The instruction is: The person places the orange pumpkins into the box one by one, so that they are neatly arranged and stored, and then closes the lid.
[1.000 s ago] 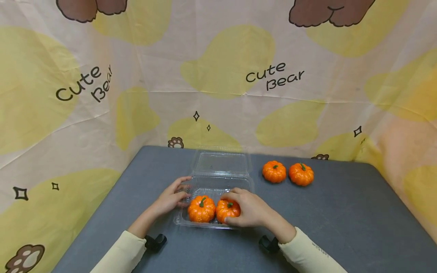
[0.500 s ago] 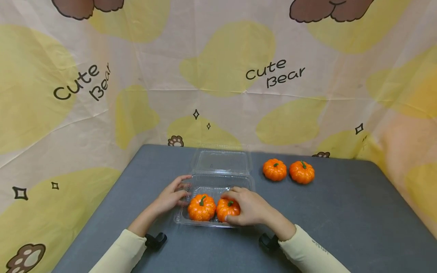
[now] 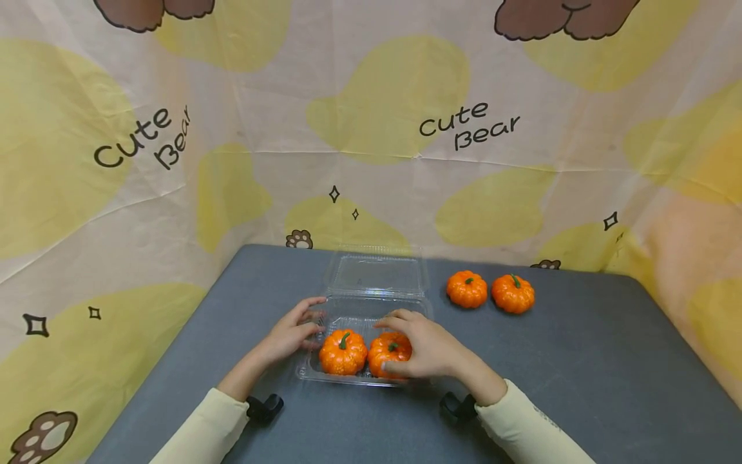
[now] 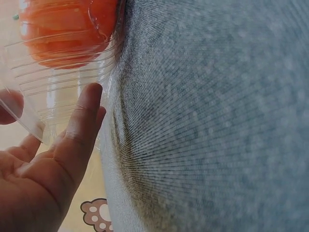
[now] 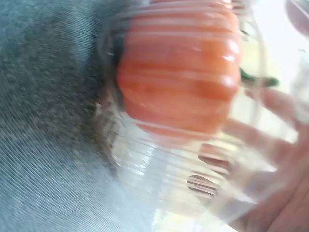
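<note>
Holding wide the fingers of the right hand [image 3: 426,348] around the right-side mini pumpkin [image 3: 387,351] in the clear plastic clamshell [image 3: 355,322], and of the left hand [image 3: 286,335] at its left side—best lift straight up, nudging nothing!

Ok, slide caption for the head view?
Hands at an open plastic container with two orange pumpkins inside, two more pumpkins on the gray table.

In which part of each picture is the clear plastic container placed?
Head: the container lies in the lower middle.
Left wrist: the container is at upper left, partly out of frame.
Right wrist: the container spreads from centre to right, blurred.
Shared landmark: the grey tabletop, visible in all three views.
</note>
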A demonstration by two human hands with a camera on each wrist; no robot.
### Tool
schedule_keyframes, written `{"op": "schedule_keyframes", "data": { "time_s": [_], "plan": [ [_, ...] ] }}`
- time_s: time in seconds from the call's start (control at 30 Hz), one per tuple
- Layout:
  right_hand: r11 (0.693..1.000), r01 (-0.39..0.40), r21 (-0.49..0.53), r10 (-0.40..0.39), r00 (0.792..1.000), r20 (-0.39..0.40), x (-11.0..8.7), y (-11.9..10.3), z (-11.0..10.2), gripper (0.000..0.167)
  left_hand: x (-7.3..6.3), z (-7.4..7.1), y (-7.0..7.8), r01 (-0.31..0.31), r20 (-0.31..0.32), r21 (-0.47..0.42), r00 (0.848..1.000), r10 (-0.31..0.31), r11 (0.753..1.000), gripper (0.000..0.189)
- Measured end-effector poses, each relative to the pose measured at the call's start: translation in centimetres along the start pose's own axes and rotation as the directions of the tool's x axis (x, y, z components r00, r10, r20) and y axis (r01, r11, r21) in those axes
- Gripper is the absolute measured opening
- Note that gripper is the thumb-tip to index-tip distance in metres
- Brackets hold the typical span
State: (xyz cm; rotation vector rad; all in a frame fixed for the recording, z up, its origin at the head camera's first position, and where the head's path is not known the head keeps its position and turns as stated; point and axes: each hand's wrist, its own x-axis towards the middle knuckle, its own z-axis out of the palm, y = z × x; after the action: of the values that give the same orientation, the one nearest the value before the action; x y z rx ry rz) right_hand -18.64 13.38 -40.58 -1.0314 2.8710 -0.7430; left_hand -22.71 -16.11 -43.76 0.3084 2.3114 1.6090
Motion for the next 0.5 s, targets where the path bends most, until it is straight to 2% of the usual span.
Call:
{"op": "schedule_keyframes", "data": {
  "time_s": [0.17, 0.5],
  "plan": [
    [0.998, -0.013, 0.054, 0.014, 1.0, -0.004, -0.2, -0.1, -1.3, 0.061, 0.0, -0.1, -0.1, -0.003, 0.003, -0.002, 1.0, 0.003, 1.0, 0.052],
    [0.999, -0.019, 0.044, 0.023, 0.995, -0.097, -0.6, 0.5, -3.6, 0.064, 0.0, -0.2, 0.0, -0.004, 0.009, -0.009, 1.0, 0.004, 1.0, 0.052]
  ]
}}
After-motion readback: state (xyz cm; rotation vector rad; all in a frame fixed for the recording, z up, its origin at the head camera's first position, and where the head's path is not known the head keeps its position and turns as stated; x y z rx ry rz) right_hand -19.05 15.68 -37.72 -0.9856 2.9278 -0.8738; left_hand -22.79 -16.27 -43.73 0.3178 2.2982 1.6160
